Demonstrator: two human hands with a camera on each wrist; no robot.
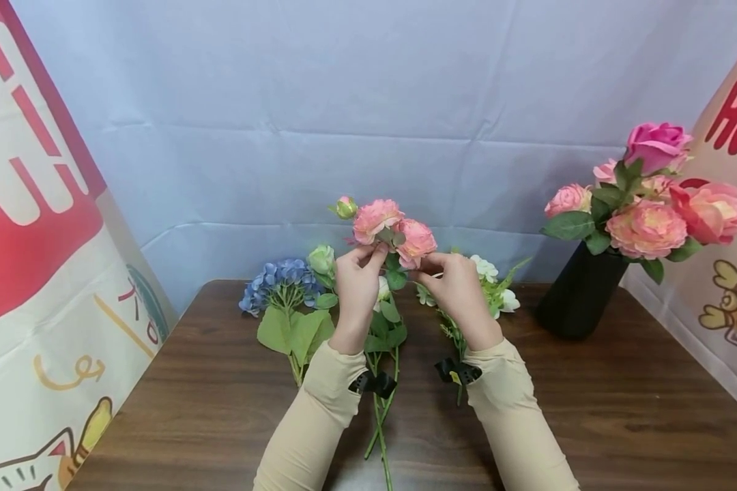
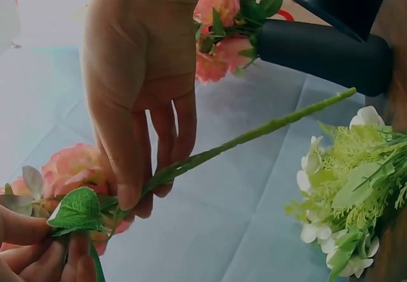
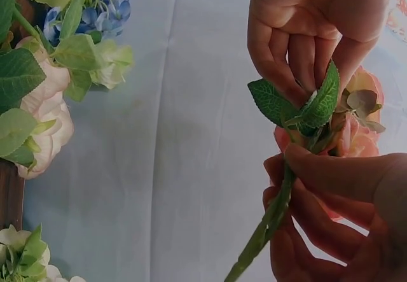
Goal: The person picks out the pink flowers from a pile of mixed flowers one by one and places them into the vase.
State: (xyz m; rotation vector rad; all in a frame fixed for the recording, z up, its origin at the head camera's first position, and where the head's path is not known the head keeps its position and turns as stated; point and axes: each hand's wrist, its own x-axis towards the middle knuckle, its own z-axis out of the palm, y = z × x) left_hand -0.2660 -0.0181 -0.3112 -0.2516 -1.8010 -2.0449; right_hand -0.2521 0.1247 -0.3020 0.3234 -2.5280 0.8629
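A pink peony spray (image 1: 377,221) with two open blooms and a bud is held up above the table's far half. My left hand (image 1: 359,286) pinches it among the leaves just below the blooms; the left wrist view shows its fingertips by a green leaf (image 2: 76,209). My right hand (image 1: 457,290) grips the same spray's green stem (image 3: 257,240) between thumb and fingers, close beside the left hand. The bare stem end (image 2: 331,102) sticks out past the right hand in the left wrist view. Whether the left fingers hold leaf or stem is partly hidden.
A black vase (image 1: 583,290) with pink and magenta flowers stands at the right. On the brown table (image 1: 196,409) lie a blue hydrangea (image 1: 282,283), green-stemmed pale flowers (image 1: 322,259) and white flowers with greenery (image 1: 506,300). A pale cloth (image 1: 356,82) hangs behind.
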